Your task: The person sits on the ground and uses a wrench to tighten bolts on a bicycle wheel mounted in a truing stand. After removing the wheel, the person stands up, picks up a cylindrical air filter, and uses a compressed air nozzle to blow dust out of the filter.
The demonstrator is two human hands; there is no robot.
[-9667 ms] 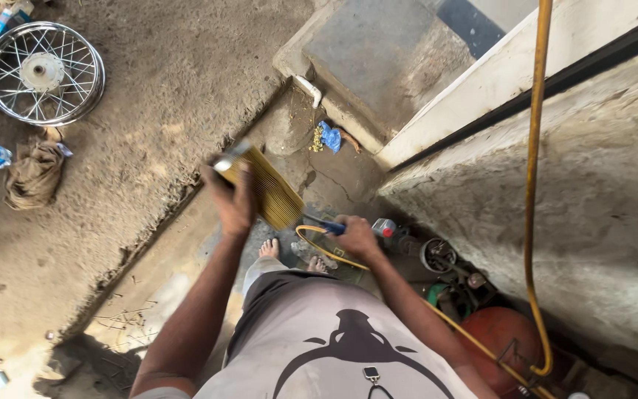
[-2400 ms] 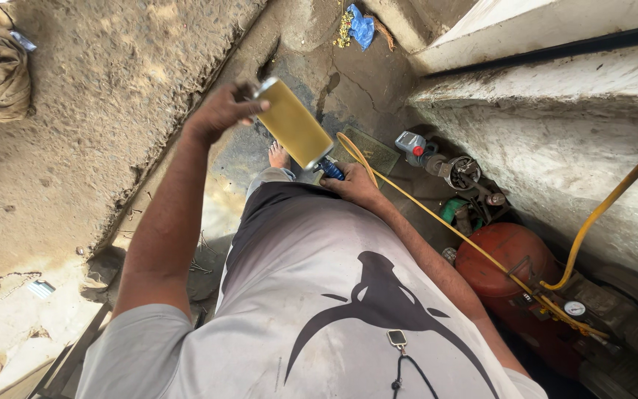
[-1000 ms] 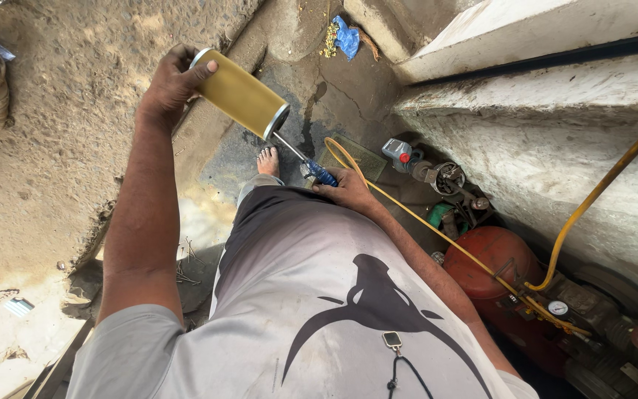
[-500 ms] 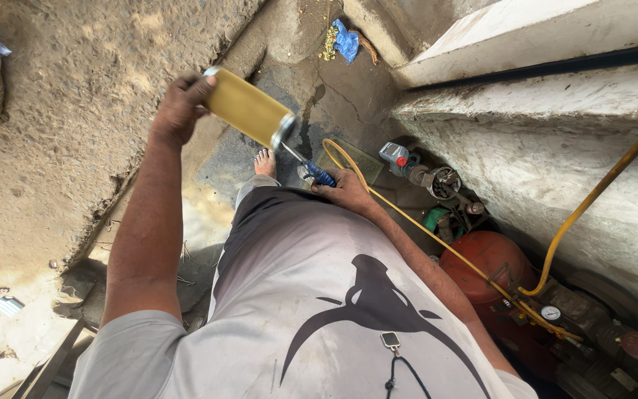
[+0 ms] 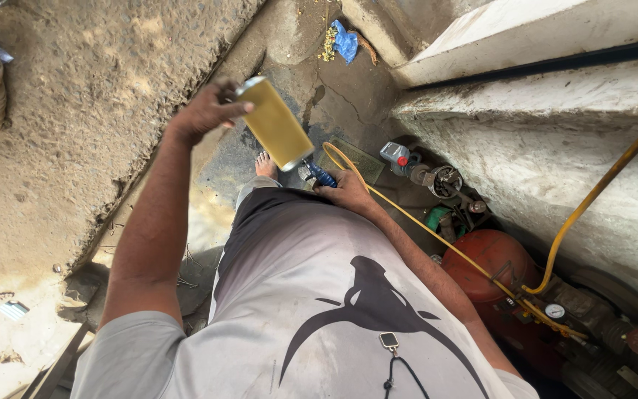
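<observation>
left hand [image 5: 204, 114]: raised out in front of the chest, fingers curled tight round the top end of the yellow filter cylinder [image 5: 275, 124]; thumb side wraps the metal rim, so a firm closed grip, not a pinch.
yellow filter cylinder: tilted, upper end up-left in the left hand, lower end down-right toward the blue air gun [image 5: 320, 176]; probably angled this way so the nozzle faces its open lower end.
right hand [image 5: 348, 193]: just below and right of the cylinder's lower end, closed round the blue air gun; fingers mostly hidden behind the knuckles, trigger finger cannot be told.
blue air gun: nozzle points up at the cylinder's lower end, very close; touching or not, cannot tell.
yellow hose [image 5: 407, 218]: loops from the gun, right of the cylinder, down to the red compressor tank [image 5: 492, 258]; slack, likely left loose so the gun can move.
red compressor tank: well right and below the cylinder, against the concrete wall [image 5: 548, 155], with a gauge [image 5: 554, 311] beside it.
bare foot [image 5: 265, 164]: on the wet ground directly under the cylinder.
blue rag [image 5: 345, 42]: on the ground beyond the cylinder, near the step.
grey shirt [image 5: 319, 310]: fills the lower view, below the cylinder.
</observation>
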